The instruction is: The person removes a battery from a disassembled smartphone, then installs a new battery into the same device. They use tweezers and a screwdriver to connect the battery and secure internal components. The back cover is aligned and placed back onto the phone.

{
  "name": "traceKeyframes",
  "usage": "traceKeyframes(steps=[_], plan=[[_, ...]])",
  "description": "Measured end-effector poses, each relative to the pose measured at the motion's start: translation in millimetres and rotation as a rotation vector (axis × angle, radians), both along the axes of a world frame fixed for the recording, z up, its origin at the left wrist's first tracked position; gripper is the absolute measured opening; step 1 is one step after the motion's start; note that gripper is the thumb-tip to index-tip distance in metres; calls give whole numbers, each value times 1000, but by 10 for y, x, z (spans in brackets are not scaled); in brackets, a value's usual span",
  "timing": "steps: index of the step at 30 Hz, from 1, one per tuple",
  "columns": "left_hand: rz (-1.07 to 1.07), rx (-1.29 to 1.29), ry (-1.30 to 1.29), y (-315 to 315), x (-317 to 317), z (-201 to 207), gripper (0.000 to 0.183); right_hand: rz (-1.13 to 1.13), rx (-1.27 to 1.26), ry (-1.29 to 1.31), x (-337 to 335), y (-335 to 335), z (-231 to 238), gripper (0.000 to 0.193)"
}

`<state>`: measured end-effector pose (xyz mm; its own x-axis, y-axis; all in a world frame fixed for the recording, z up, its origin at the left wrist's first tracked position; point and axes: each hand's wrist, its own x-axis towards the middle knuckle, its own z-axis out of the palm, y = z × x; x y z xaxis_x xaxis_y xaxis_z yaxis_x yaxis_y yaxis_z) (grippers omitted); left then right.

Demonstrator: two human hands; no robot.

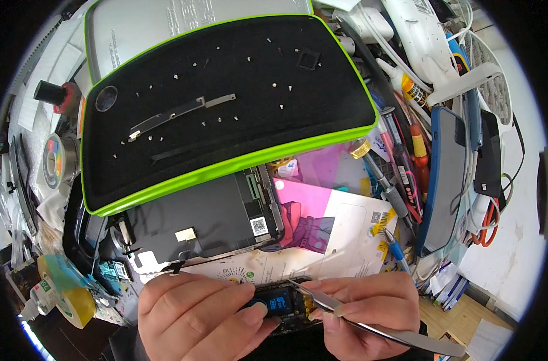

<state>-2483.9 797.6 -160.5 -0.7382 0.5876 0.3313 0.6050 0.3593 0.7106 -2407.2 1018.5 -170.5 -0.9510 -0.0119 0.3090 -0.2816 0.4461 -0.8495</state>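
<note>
Near the lower edge, my left hand point(196, 313) is closed on the left end of a small, dark opened phone point(279, 302). Its exposed inside shows a black part with blue markings and a bit of gold-yellow flex at the right. Metal tweezers point(400, 337) are pinched in my right hand point(370, 310), their thin tips over the phone's upper right part. My right fingers also sit close to the phone's right edge. Whether the tips grip anything is too small to tell. Much of the phone is hidden behind my fingers.
Beyond my hands lies a black phone shell point(196, 210). A green-rimmed black tray point(226, 150) overhangs it, bearing several tiny screws and a thin metal bracket point(183, 114). Screwdrivers point(418, 144) and a blue-edged phone point(442, 180) crowd the right; a solder spool point(60, 159) stands left.
</note>
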Motion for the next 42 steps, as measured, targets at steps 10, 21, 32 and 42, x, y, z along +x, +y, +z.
traceKeyframes(steps=[10,21,32,42], plan=[[10,-3,4,-1,6,2,41,55,-139,51,-40,29,1,22],[9,-152,33,23,115,19,62,-105,-208,-41,65,-61,316,19],[220,46,-96,-745,804,131,36,-243,-159,-18,357,-17,396,37],[682,801,-1279,-922,1236,58,40,-238,-286,-540,455,-218,495,38]])
